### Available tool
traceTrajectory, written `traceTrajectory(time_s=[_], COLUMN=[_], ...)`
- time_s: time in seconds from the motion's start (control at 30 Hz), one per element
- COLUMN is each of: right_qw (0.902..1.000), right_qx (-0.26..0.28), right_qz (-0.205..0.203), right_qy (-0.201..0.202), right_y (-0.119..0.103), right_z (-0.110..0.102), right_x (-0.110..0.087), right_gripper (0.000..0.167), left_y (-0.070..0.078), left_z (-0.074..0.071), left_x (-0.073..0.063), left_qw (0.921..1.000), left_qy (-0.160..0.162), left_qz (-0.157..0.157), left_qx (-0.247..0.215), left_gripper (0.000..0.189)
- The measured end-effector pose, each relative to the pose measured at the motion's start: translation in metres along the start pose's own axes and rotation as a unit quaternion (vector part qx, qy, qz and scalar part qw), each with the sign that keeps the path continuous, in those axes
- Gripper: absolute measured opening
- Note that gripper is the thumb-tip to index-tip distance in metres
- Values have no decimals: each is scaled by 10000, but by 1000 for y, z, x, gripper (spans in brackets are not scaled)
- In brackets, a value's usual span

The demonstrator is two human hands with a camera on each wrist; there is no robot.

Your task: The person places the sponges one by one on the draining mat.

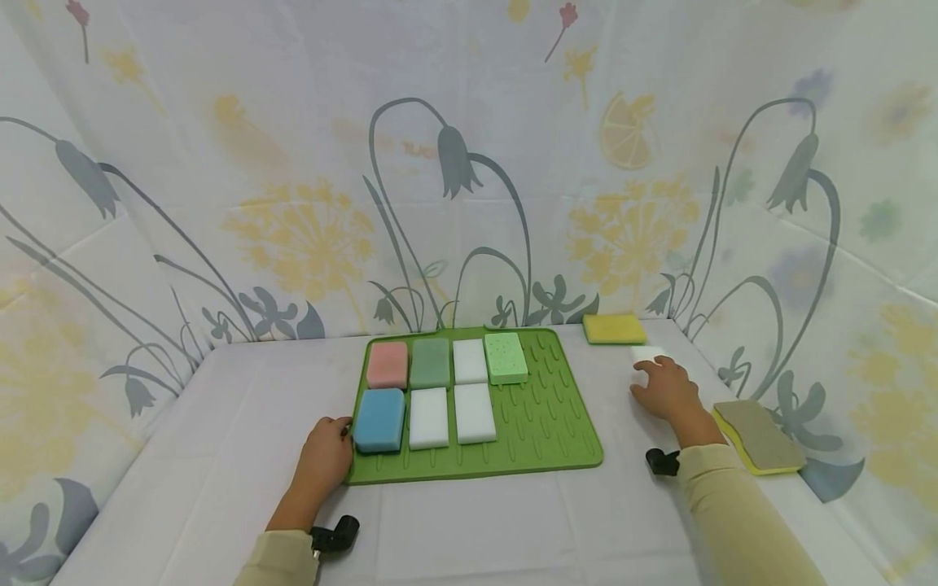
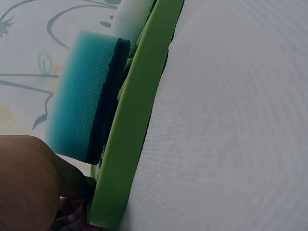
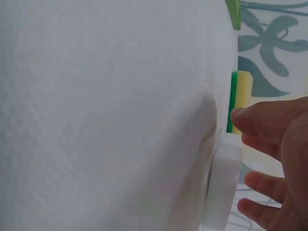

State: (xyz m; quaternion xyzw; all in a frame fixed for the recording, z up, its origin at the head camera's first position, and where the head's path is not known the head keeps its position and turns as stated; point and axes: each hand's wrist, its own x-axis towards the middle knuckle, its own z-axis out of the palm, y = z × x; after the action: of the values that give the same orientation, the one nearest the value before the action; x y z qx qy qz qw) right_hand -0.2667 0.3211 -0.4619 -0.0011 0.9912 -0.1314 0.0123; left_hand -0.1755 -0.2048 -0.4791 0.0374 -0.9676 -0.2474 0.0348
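Observation:
My left hand [image 1: 326, 452] grips the left edge of the green drying mat [image 1: 545, 456], thumb against the rim in the left wrist view. Right beside it on the mat sits a blue sponge [image 1: 379, 421] with a dark scouring layer underneath [image 2: 108, 101]. My right hand [image 1: 668, 389] reaches over the cloth to the right of the mat, fingers spread and slightly bent. Close below those fingers lies a white sponge [image 3: 225, 180], partly hidden by the hand in the head view. Nothing is held in the right hand.
The mat's back row has a pink sponge [image 1: 387, 364], a dark green one [image 1: 430, 363], a white one [image 1: 470, 360] and a speckled light green one [image 1: 506, 358]. Two white sponges [image 1: 428, 418] lie in front. Off the mat are a yellow sponge [image 1: 614, 329] and a grey-topped wavy sponge [image 1: 759, 435].

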Motion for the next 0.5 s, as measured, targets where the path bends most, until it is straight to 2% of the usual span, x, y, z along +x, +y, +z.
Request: traceTrajectory(time_s=[0.1, 0.3, 0.5], right_qw=[10000, 9997, 9998], right_qx=[39, -16, 3], right_qz=[22, -229, -180], right_qy=[-36, 63, -75], right_y=[3, 7, 7], right_z=[1, 1, -1], right_x=[0, 0, 1], right_gripper=[49, 45, 43], left_y=[1, 2, 0], left_z=[-1, -2, -1], left_x=[-1, -1, -1], left_qw=[10000, 10000, 10000], left_qy=[6, -16, -15], left_qz=[0, -36, -22], left_qx=[2, -3, -18], left_gripper=[35, 35, 35])
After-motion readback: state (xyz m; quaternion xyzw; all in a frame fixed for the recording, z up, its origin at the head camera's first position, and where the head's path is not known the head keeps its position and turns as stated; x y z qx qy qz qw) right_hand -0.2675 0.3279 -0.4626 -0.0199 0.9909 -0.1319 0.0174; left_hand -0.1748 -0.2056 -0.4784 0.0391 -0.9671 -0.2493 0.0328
